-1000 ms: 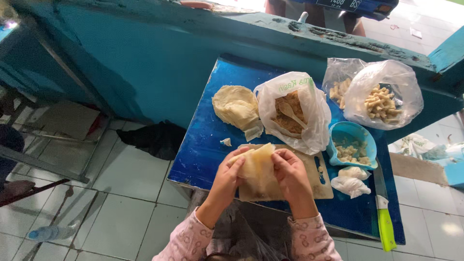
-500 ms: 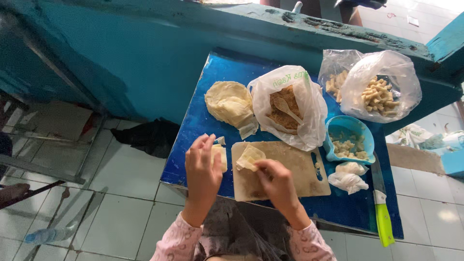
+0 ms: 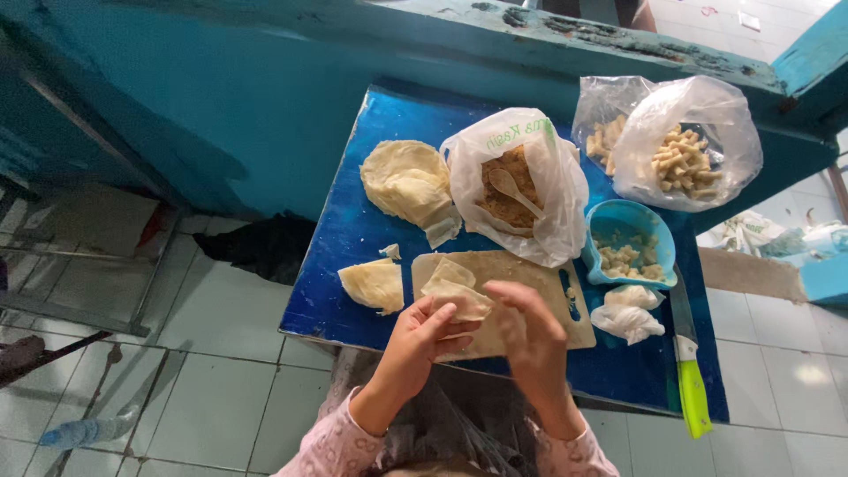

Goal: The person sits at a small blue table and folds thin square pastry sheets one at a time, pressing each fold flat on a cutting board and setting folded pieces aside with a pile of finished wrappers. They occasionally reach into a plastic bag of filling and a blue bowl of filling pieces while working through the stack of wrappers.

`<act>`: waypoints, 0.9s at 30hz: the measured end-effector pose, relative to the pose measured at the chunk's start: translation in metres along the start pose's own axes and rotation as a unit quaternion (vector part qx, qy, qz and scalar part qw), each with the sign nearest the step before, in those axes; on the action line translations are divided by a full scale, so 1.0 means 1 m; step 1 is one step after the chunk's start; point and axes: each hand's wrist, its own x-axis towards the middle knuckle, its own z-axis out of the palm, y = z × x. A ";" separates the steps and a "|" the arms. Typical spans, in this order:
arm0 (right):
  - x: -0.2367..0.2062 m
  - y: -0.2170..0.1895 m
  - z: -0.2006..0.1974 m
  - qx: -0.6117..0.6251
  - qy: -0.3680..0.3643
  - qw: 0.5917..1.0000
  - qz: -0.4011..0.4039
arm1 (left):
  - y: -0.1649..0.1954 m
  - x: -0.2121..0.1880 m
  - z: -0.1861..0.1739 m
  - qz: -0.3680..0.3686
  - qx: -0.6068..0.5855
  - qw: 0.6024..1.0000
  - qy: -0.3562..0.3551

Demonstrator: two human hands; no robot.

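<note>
Blue table (image 3: 353,221), tiled floor | left hand (image 3: 422,340) holds thin wrapper (image 3: 452,293) over cutting board (image 3: 517,278), near edge | right hand (image 3: 530,331) open, apparently empty | wrapper unfilled; wrapper stack (image 3: 406,181) remains.

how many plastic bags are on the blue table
3, more may be hidden. A white bag of brown filling with a spoon sits mid-table; two clear bags of pale pieces at the far right corner, the smaller bag tucked behind the larger bag.
</note>
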 end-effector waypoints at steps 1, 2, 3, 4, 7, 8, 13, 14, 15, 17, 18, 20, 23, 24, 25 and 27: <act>0.003 0.010 -0.002 0.053 0.016 0.995 0.079 | -0.002 0.000 0.002 0.003 0.026 1.000 0.007; 0.005 0.020 -0.003 0.106 0.033 0.982 0.156 | -0.004 0.001 0.004 0.007 0.054 0.998 0.014; 0.004 0.029 -0.005 0.155 0.010 0.970 0.189 | -0.006 0.002 0.006 0.010 0.061 0.998 0.014; 0.001 0.037 -0.007 0.203 -0.012 0.954 0.220 | -0.007 0.004 0.009 0.013 0.069 0.997 0.013; -0.007 0.051 -0.009 0.185 0.012 0.957 0.223 | -0.008 0.004 0.016 0.059 0.173 0.982 0.042; -0.010 0.052 -0.009 0.152 0.035 0.965 0.210 | -0.008 0.002 0.018 0.078 0.222 0.970 0.058; -0.013 0.042 -0.008 0.035 0.090 0.974 0.206 | -0.003 0.001 0.023 0.077 0.301 0.945 0.100; -0.011 0.039 -0.007 0.016 0.101 0.972 0.211 | -0.002 0.004 0.024 0.079 0.319 0.938 0.106; -0.009 0.037 -0.006 -0.041 0.117 0.978 0.170 | -0.001 0.009 0.025 0.139 0.391 0.904 0.103; -0.004 0.033 -0.003 -0.153 0.143 0.974 0.088 | -0.002 0.021 0.030 0.249 0.523 0.809 0.101; -0.001 0.033 -0.003 -0.209 0.133 0.967 0.059 | -0.002 0.027 0.033 0.261 0.562 0.777 0.112; 0.008 0.032 -0.002 -0.319 0.115 0.941 -0.005 | 0.000 0.038 0.037 0.285 0.637 0.704 0.130; 0.016 0.031 -0.003 -0.406 0.072 0.911 -0.021 | 0.008 0.035 0.039 0.279 0.644 0.699 0.136; 0.016 0.030 -0.004 -0.416 0.060 0.907 -0.014 | 0.012 0.031 0.038 0.275 0.622 0.716 0.157; 0.017 0.029 -0.005 -0.426 0.049 0.903 -0.007 | 0.019 0.025 0.034 0.270 0.600 0.732 0.178; 0.017 0.025 -0.006 -0.446 0.051 0.894 -0.018 | 0.034 0.011 0.025 0.261 0.573 0.744 0.222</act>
